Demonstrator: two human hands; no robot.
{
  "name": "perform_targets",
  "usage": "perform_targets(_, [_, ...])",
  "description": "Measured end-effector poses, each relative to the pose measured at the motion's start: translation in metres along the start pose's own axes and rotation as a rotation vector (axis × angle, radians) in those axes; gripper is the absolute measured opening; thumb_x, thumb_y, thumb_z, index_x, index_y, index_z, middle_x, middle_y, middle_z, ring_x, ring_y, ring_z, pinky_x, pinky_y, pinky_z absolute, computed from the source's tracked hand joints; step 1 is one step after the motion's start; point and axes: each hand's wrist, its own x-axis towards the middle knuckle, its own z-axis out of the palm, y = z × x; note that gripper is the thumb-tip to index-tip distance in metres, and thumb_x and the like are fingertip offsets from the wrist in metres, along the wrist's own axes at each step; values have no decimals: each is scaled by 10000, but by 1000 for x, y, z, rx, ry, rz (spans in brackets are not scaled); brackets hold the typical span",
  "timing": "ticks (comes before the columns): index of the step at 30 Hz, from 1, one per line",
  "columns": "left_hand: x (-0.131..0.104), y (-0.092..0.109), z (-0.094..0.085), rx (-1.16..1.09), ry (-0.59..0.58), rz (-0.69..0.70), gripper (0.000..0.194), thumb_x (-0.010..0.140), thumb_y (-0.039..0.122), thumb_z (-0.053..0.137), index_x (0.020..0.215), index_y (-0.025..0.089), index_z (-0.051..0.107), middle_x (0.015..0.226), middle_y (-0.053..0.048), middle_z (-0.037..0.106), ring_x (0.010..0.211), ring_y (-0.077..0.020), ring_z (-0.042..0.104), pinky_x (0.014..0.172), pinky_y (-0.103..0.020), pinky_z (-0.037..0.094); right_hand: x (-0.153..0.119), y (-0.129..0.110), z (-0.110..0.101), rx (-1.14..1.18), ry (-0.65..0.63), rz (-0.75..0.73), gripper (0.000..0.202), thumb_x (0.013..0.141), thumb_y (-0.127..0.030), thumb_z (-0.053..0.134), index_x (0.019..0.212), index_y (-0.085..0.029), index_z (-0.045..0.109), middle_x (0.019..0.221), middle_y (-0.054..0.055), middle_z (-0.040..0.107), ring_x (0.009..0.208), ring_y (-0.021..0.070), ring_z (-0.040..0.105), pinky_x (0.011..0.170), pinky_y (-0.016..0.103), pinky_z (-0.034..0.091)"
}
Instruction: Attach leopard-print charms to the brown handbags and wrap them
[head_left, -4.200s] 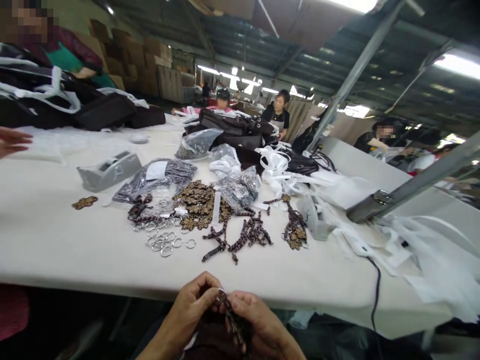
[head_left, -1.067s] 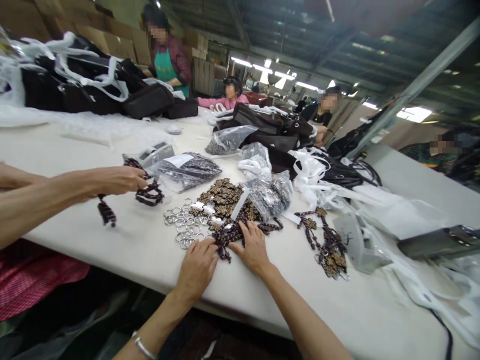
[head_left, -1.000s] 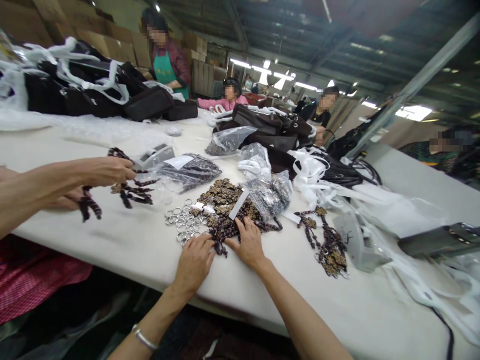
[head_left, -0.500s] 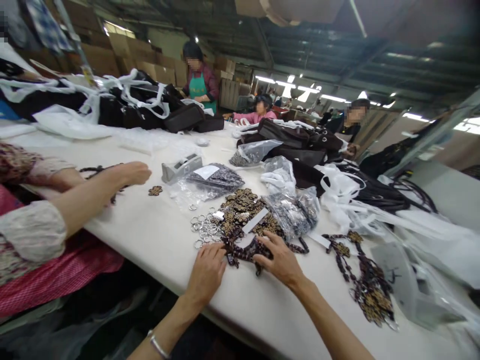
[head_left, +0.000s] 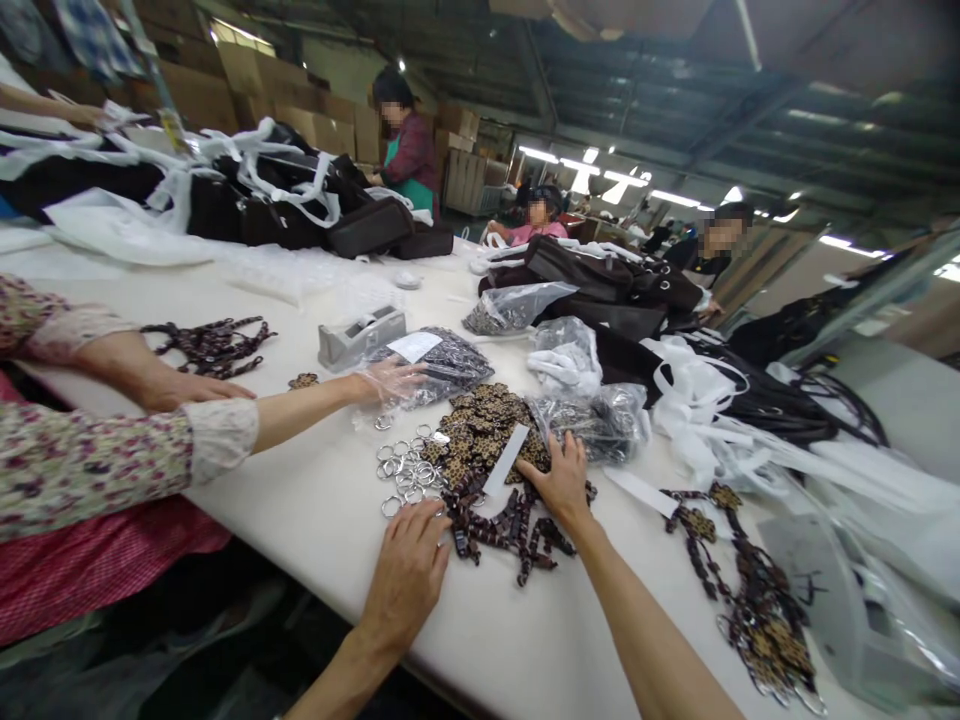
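Note:
My left hand (head_left: 407,565) lies on the table with its fingers stretched out, holding nothing that I can see. Its fingertips are by the silver rings (head_left: 409,468) and the left end of the dark beaded strands (head_left: 517,525). Thumb and fingers apart, my right hand (head_left: 564,482) rests at the right edge of a pile of patterned flower-shaped pieces (head_left: 487,420). A white paper strip (head_left: 505,460) lies across the pile. Just beyond my right fingertips is a clear plastic bag (head_left: 611,420) with dark contents.
A co-worker's hand (head_left: 394,378) from the left touches a labelled plastic bag (head_left: 457,360). Their other hand lies by beaded strands (head_left: 217,345). A grey tape dispenser (head_left: 360,338) stands behind. Finished-looking flower strands (head_left: 757,590) lie right; dark bags (head_left: 585,275) are heaped farther back.
My right hand has moved up and right, off the beaded strands, which now lie more spread out. My left hand has barely moved. The co-worker's arm has reached right to the labelled bag.

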Motion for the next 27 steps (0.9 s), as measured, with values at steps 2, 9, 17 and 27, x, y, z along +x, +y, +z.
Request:
perform_targets(2, [0,-1,1,-2,-13,-6,233,887,127,514,1093,204,594,1265,-98,605,1218,-278,522,1053,-513,411,7,-22,3,-4,-14,24,733,789,-520,648,1414,-177,476,1515,214,319,1411,421,214,1067,577,305])
perform_targets(9, [1,-1,2,20,-7,29,206,887,129,525,1067,204,594,1196,-98,639,1171,-283,553,1027,-526,420,7,-65,-2,78,-103,33,690,806,-483,644,1412,-198,477,1535,202,308,1421,403,225,1059,574,318])
perform_targets(17, [0,-2,3,45,13,71,203,895,121,503,1051,209,597,1176,-85,651,1154,-265,571,1028,-514,424,19,-63,-41,203,44,-80,406,880,-298,536,1262,-173,594,1405,146,496,1310,291,408,1100,463,313])
perform_targets(27, [-1,-1,4,28,52,73,252,880,95,481,1061,227,596,1144,-73,670,1122,-260,605,1009,-522,469,65,-81,28,227,-70,-30,719,845,-521,602,1401,-83,475,1491,240,367,1418,385,257,1127,530,244])
